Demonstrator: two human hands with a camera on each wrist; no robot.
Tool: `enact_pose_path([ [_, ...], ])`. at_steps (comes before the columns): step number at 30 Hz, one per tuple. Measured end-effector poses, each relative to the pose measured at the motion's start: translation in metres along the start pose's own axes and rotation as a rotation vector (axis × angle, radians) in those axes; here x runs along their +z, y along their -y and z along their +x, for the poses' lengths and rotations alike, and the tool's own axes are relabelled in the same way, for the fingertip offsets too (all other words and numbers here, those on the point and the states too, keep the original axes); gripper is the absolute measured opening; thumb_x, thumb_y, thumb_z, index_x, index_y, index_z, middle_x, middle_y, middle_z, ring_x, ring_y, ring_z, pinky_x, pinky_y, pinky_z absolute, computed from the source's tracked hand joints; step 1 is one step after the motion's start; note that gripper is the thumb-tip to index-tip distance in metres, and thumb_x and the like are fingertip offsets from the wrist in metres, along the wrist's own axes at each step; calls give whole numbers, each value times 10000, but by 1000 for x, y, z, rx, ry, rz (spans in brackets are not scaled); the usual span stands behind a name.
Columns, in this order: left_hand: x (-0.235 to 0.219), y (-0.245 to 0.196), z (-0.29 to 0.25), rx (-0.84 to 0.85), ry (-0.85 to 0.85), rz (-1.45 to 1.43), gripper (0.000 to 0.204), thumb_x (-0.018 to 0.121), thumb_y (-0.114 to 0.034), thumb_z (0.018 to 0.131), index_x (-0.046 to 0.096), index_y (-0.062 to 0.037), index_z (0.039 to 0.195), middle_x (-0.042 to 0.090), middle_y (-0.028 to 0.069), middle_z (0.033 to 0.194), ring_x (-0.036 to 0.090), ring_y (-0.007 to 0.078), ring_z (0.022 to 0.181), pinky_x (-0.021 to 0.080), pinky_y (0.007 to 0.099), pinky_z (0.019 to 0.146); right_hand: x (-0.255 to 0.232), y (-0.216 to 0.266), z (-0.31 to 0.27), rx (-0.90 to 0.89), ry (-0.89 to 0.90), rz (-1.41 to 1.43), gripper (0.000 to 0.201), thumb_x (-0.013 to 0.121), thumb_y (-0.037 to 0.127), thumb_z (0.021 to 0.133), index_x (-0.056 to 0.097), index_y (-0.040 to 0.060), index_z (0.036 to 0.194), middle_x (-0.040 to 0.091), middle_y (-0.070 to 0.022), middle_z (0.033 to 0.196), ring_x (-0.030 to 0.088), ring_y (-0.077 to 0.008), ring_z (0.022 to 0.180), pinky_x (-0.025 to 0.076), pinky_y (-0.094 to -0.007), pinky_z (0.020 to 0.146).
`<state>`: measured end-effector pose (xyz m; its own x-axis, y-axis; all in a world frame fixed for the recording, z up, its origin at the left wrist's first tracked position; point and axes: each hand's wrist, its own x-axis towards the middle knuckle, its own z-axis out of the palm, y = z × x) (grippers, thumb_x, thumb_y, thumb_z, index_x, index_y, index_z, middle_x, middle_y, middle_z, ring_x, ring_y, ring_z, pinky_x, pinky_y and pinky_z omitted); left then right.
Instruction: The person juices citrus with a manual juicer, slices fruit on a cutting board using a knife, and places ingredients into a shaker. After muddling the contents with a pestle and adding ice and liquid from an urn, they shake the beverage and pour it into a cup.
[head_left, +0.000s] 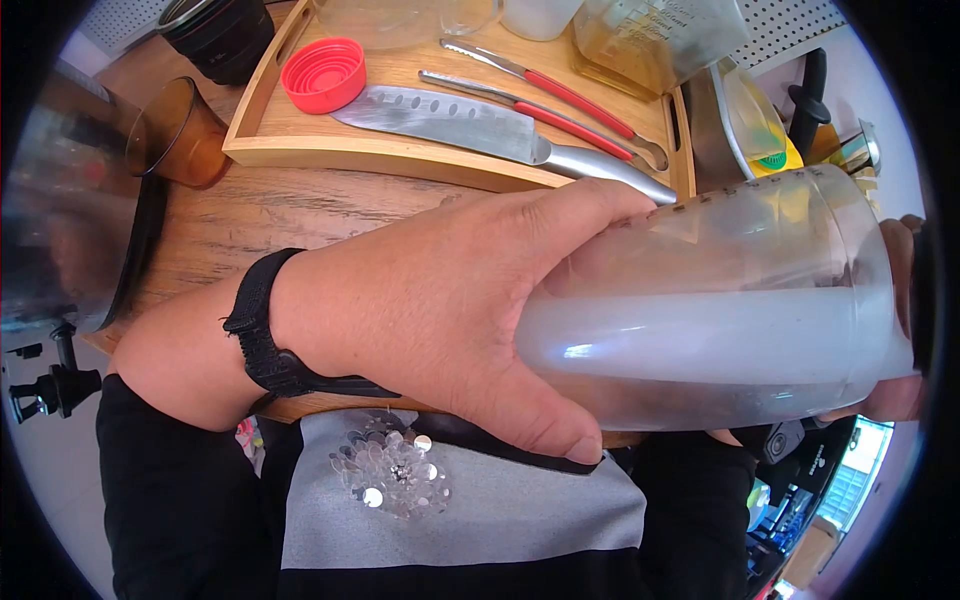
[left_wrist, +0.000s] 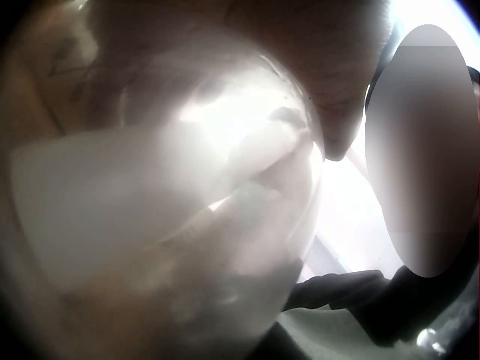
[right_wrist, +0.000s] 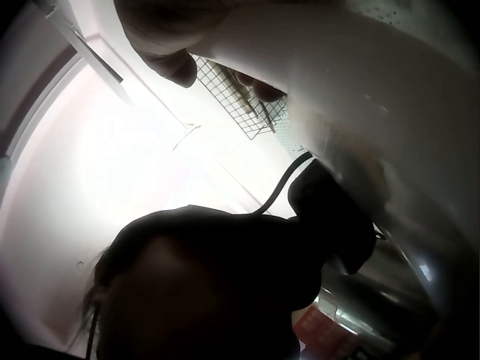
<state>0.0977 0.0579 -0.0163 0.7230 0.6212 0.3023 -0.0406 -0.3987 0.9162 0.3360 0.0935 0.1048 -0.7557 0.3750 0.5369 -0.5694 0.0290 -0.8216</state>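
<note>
Across the head view a clear cylindrical container (head_left: pixel 740 405) lies on its side, with dark marks along its upper wall and a whitish, milky mass (head_left: pixel 700 335) inside. My left hand (head_left: pixel 430 290) grips its left end, thumb on the near side and fingers round the far side. At the wide right end my right hand (head_left: pixel 900 270) holds on, mostly hidden behind the container and cut off by the frame edge. In the left wrist view the container's wall (left_wrist: pixel 247 247) fills most of the picture. Fingers (right_wrist: pixel 180 67) of the right hand curl against the whitish wall in the right wrist view.
Beyond the container a wooden tray (head_left: pixel 400 155) carries a knife (head_left: pixel 450 120), red-handled tongs (head_left: pixel 570 95), a red ribbed silicone piece (head_left: pixel 325 72) and a jug of yellowish liquid (head_left: pixel 640 60). An amber glass (head_left: pixel 185 135) and a black lens-shaped mug (head_left: pixel 220 40) stand left.
</note>
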Motion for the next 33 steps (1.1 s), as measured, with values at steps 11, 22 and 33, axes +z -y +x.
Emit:
enact_pose_path([
  [11,1,0,-1,24,-13,40,994,839,-426,595,388,50,1342,602,217,1023,613,335,928,500,370,810,0,-11,4,-24,-12,-24,560,494,523,948,545,-1,1138,610,-135,971,585,-246,918,461,-380,815],
  [22,0,-2,1,-18,-1,-24,1003,844,-426,592,385,53,1344,600,225,1027,613,334,937,502,369,815,2,-27,15,-52,-22,-48,559,496,528,945,547,3,1132,612,-131,969,588,-242,904,463,-379,802],
  [33,1,-1,0,14,-13,-4,1013,843,-429,594,377,57,1351,602,230,1065,612,338,959,500,371,837,4,-33,15,-77,-32,-72,559,499,533,943,548,7,1127,613,-126,967,591,-237,889,465,-377,789],
])
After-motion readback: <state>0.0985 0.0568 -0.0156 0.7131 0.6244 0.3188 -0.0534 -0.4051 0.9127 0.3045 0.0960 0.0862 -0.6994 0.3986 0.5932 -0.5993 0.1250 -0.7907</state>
